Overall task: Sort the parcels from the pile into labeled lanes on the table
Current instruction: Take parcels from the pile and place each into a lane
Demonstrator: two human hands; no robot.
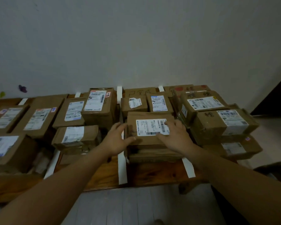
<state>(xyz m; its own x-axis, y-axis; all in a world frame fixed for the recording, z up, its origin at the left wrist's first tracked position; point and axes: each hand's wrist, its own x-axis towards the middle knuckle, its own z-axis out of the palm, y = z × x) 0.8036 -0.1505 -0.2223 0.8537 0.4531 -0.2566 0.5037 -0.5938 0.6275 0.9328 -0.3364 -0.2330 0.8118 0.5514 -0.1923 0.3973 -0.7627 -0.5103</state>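
A flat brown parcel (150, 127) with a white barcode label lies on top of a stack in the middle-right lane of the wooden table (104, 174). My left hand (116, 138) grips its left edge, thumb on the top. My right hand (175, 136) rests on its right side, fingers spread partly over the label. Two smaller parcels (134, 104) (158, 102) sit behind it. At the back of this lane leans a handwritten cardboard sign (139, 92).
White tape strips (122, 169) (188, 168) divide the table into lanes. Stacked parcels (217, 120) fill the right lane, more parcels (75, 137) (39, 120) fill the left lanes. A grey wall stands behind. Grey floor lies below the table's front edge.
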